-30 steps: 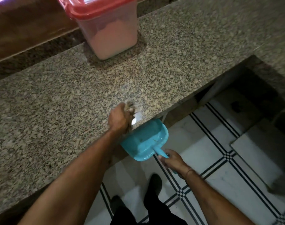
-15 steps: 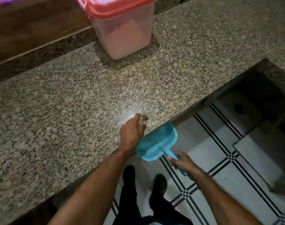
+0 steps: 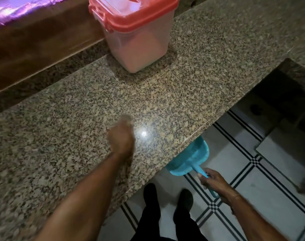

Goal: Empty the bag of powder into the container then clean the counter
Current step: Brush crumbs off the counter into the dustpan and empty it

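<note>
Non-task stuff in view: white tiled floor (image 3: 235, 153) with black striped lines crossing at a small checker (image 3: 256, 161). My black shoes (image 3: 150, 192) stand on it, dark trousers (image 3: 165, 228) above. Grey slab (image 3: 284, 150) on the floor to the right, dark recess (image 3: 278, 94) behind it. Top left: shiny purple sheet (image 3: 17, 9) over a brown wooden panel (image 3: 35, 49).
</note>
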Motion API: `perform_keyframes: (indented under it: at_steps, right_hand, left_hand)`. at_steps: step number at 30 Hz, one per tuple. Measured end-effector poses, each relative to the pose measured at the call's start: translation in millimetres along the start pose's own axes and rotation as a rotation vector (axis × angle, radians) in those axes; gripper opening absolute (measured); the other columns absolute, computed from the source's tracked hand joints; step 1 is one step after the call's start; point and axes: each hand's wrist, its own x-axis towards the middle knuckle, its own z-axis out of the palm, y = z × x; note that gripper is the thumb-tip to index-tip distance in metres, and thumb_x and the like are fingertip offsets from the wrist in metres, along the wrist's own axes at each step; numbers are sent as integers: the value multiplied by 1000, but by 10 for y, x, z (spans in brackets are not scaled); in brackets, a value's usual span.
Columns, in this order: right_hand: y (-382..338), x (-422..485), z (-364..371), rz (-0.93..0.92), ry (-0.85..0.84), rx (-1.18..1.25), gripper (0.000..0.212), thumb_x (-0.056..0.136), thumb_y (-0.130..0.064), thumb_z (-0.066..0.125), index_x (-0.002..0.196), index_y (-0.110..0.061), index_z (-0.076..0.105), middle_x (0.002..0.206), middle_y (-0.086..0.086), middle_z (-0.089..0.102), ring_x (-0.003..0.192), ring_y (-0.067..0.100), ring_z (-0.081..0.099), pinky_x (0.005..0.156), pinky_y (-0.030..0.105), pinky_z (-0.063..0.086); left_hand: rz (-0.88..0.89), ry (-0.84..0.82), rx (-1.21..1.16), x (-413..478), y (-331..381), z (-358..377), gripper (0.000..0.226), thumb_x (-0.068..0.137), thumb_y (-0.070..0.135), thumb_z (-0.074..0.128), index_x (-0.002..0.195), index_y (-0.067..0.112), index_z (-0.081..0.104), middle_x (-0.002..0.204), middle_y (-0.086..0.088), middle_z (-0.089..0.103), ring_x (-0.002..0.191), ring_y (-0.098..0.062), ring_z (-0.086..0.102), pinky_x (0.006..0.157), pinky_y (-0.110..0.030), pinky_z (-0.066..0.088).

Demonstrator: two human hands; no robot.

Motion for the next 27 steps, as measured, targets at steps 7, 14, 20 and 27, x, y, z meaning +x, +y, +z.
perform_keyframes:
  at_steps: [7, 14, 20, 27]
  right_hand:
    - [-25, -50, 35, -3, 36, 33, 11, 98, -24, 68, 98, -13, 68, 66, -3, 61, 62, 12, 57, 66, 31, 50]
    - [44, -74, -148, 18, 90, 74, 8, 99, -17, 65, 94, -11, 66, 68, 0, 56, 65, 17, 53, 63, 31, 47]
    - [147, -64, -291, 63, 145, 93, 9, 98, -23, 67, 97, -14, 68, 71, -1, 60, 69, 16, 57, 68, 34, 50]
    - [279, -88, -454, 92, 184, 184, 11, 98, -25, 67, 102, -15, 69, 76, 0, 59, 72, 17, 56, 69, 34, 48]
  left_hand:
    - [43, 32, 8, 494, 181, -82, 25, 109, 40, 38, 131, 39, 51, 89, 11, 65, 67, -11, 59, 56, -22, 37]
    - [251, 77, 94, 707, 411, 354, 13, 105, 25, 50, 113, 30, 59, 86, 9, 63, 58, 2, 46, 42, -16, 30]
    - [552, -195, -180, 277, 1172, 584, 33, 110, 49, 31, 123, 36, 59, 88, 13, 64, 69, -4, 59, 66, -27, 51]
    - [48, -51, 220, 1464, 579, 347, 44, 103, 30, 41, 134, 4, 58, 125, -30, 62, 111, -48, 62, 91, -53, 49]
